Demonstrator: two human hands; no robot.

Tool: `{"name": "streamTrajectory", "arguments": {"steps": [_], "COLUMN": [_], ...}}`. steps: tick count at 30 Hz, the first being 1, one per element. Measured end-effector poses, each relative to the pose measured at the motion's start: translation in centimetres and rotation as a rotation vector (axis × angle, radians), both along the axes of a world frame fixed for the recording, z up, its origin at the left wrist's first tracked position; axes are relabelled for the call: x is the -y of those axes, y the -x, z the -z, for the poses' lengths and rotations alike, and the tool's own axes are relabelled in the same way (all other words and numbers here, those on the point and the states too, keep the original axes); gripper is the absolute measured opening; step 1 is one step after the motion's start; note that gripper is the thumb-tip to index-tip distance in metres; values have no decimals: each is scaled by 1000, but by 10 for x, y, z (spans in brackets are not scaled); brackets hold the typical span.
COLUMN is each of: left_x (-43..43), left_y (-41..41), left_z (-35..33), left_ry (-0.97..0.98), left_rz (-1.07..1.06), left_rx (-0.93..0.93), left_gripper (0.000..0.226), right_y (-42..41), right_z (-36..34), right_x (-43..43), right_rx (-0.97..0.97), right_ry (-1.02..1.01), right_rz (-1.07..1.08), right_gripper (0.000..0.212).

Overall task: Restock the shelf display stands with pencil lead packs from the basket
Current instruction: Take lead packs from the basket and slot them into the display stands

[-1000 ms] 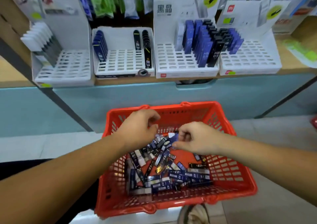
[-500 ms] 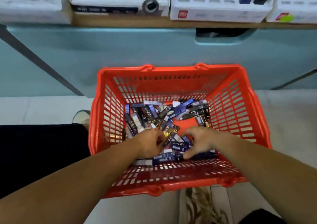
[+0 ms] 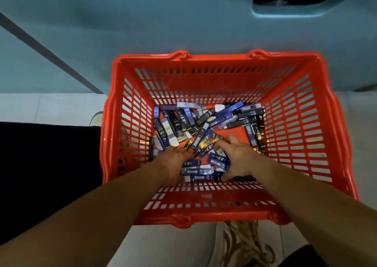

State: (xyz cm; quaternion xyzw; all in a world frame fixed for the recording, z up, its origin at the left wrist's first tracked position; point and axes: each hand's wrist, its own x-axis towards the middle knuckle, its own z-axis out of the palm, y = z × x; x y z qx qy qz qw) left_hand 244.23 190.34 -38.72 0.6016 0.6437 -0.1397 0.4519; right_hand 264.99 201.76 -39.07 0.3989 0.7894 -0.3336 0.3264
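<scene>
Low in the centre of the frame, both hands are down in the red basket (image 3: 214, 57), among the loose packs (image 3: 204, 140) heaped on its floor. On the right hand (image 3: 240, 160) the grip is apart, fingers spread over a few blue packs and the thumb at their near edge. On the left hand (image 3: 173, 164) I cannot tell, as its fingers are hidden against the heap. Packs lie crossed and overlapping, so a hasty handful would likely shed some on the lift. Blue, black and white kinds are mixed, so a blind grab risks a wrong pack in the stands, which are out of view.

Jumbled lead packs (image 3: 206, 127) in red basket (image 3: 295, 136)
</scene>
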Motion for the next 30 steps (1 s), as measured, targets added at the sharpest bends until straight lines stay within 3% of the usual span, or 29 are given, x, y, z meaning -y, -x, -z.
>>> {"name": "streamTrajectory", "arguments": {"steps": [5,12,15,18,22,26,30], "left_x": [-4,-1,0,-1,-3,-3,-1], "left_y": [-8,-21,-25,-27,-27,-27,-26], "left_z": [9,18,17,14,12,8,11], "left_ry": [-2,95,126,171,324,419,425], "left_rz": [-103,11,0,-78,-134,-170,-209], "left_rx": [18,-1,33,86,187,236,230], "left_gripper": [66,73,71,65,59,65,79], "right_y": [-4,-18,-14,-10,-6,-5,-7], "right_z": [5,7,8,10,7,4,3], "right_x": [-1,-6,-2,1,5,8,2], "right_rx": [-7,34,82,103,159,193,206], "right_ry": [3,190,205,257,329,357,367], "right_rz": [250,372,313,282,234,168,140], "right_gripper": [100,57,51,58,54,58,24]}}
